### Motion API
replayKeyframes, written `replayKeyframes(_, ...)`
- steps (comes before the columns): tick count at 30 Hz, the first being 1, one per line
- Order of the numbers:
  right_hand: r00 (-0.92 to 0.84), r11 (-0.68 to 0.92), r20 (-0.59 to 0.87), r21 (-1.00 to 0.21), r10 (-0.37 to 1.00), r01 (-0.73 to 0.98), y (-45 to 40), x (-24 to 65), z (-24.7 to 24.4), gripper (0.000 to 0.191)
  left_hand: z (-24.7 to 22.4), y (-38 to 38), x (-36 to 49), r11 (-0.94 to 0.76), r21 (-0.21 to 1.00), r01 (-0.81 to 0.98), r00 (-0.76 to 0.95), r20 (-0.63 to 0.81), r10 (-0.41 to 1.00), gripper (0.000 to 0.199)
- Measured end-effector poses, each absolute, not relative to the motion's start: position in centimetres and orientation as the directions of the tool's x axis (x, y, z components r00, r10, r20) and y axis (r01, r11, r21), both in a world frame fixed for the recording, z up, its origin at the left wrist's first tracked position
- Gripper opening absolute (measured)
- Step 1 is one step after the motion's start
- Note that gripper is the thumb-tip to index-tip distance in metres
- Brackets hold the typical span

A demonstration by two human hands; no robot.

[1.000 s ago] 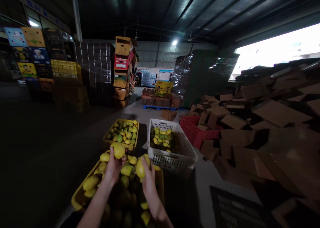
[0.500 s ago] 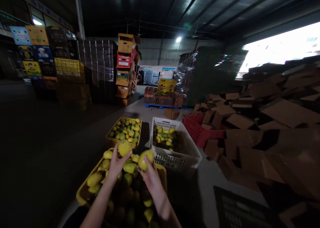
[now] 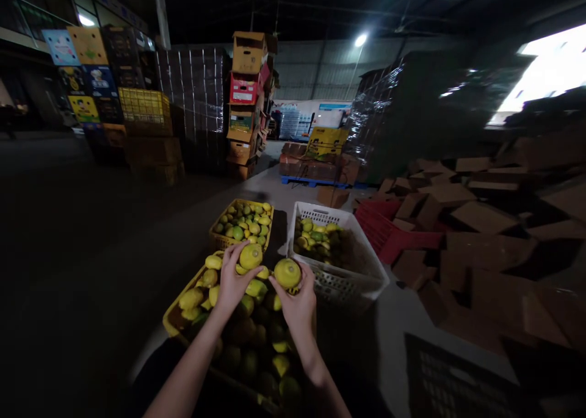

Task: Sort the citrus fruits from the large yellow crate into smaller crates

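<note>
My left hand (image 3: 234, 279) grips a yellow lemon (image 3: 251, 256) between thumb and fingers. A second yellow lemon (image 3: 287, 273) is in my right hand (image 3: 298, 296), its round end facing me. Both are held side by side, a little apart, above a yellow crate (image 3: 171, 320) of yellow and green lemons. Beyond it stands a smaller-looking yellow crate (image 3: 223, 240) full of lemons. To the right of that, a white crate (image 3: 373, 265) has lemons gathered at its far left part.
A red crate (image 3: 389, 238) lies beside a heap of flattened cardboard (image 3: 489, 253) on the right. Stacked boxes (image 3: 247, 94) and wrapped pallets (image 3: 192, 100) stand behind. A dark crate (image 3: 458, 375) is at the lower right.
The view has shifted, so the crates sit further right and higher. My right hand has turned its lemon so that the end faces me; the left lemon is also turned.
</note>
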State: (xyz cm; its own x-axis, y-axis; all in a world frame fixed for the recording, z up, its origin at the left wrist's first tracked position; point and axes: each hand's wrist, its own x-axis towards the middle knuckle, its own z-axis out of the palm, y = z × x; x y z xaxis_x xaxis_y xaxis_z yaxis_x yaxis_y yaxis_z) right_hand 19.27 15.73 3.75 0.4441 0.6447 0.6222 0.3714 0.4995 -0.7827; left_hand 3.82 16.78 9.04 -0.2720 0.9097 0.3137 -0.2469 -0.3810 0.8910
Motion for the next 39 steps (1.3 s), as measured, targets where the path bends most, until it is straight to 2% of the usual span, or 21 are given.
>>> replayKeyframes(4, 0.415, 0.5, 0.686, -0.723, 0.597, 0.476, 15.6, 19.5, 4.3, 0.054, 9.1, 16.9, 3.8, -0.372, 0.908, -0.193, -0.311, 0.303, 0.901, 0.053)
replayKeyframes(7, 0.404, 0.492, 0.687, -0.72, 0.604, 0.489, 15.4, 19.4, 4.7, 0.053, 9.1, 17.0, 3.7, -0.352, 0.904, -0.242, -0.296, 0.277, 0.914, 0.056)
replayKeyframes(9, 0.41, 0.484, 0.624, -0.778, 0.665, 0.4, 15.3, 19.1, 4.8, 0.057, 9.1, 17.2, 3.6, -0.303, 0.889, -0.344, -0.232, 0.232, 0.945, 0.06)
replayKeyframes(12, 0.445, 0.438, 0.429, -0.895, 0.786, 0.09, 15.4, 18.7, 4.9, 0.065, 9.2, 17.3, 3.6, -0.177, 0.855, -0.488, -0.117, 0.136, 0.984, 0.063)
replayKeyframes(15, 0.425, 0.364, 0.241, -0.902, 0.872, -0.235, 15.4, 18.6, 5.1, 0.06, 9.1, 17.3, 3.4, -0.074, 0.809, -0.583, -0.037, 0.065, 0.997, 0.054)
replayKeyframes(17, 0.336, 0.299, 0.178, -0.886, 0.925, -0.355, 15.2, 18.9, 5.2, 0.051, 9.1, 17.2, 3.2, 0.009, 0.767, -0.642, 0.038, 0.02, 0.999, 0.046)
replayKeyframes(20, 0.196, 0.22, 0.149, -0.881, 0.969, -0.419, 15.1, 19.3, 5.5, 0.045, 9.2, 17.1, 2.7, 0.136, 0.693, -0.708, 0.123, -0.068, 0.99, 0.032)
replayKeyframes(23, 0.136, 0.16, 0.107, -0.865, 0.985, -0.476, 15.2, 19.6, 5.8, 0.047, 9.5, 17.0, 2.4, 0.179, 0.638, -0.749, 0.133, -0.12, 0.984, 0.024)
replayKeyframes(28, 0.089, 0.091, 0.049, -0.818, 0.995, -0.568, 15.6, 19.6, 6.5, 0.045, 9.6, 17.0, 2.1, 0.197, 0.629, -0.752, 0.178, -0.094, 0.98, 0.036)
replayKeyframes(30, 0.116, 0.07, -0.011, -0.74, 0.993, -0.668, 15.5, 19.5, 6.8, 0.039, 9.6, 17.0, 2.3, 0.233, 0.597, -0.768, 0.222, -0.093, 0.971, 0.037)
replayKeyframes(33, 0.131, 0.03, -0.116, -0.625, 0.985, -0.78, 15.2, 19.3, 7.2, 0.039, 9.5, 17.0, 2.8, 0.303, 0.524, -0.796, 0.275, -0.133, 0.952, 0.031)
replayKeyframes(37, 0.156, 0.007, -0.213, -0.569, 0.964, -0.823, 15.0, 19.4, 7.4, 0.034, 9.4, 16.7, 3.5, 0.36, 0.482, -0.799, 0.302, -0.197, 0.933, 0.038)
replayKeyframes(39, 0.114, -0.037, -0.23, -0.564, 0.967, -0.825, 15.1, 19.4, 7.1, 0.032, 9.5, 16.6, 3.6, 0.374, 0.464, -0.803, 0.308, -0.215, 0.927, 0.044)
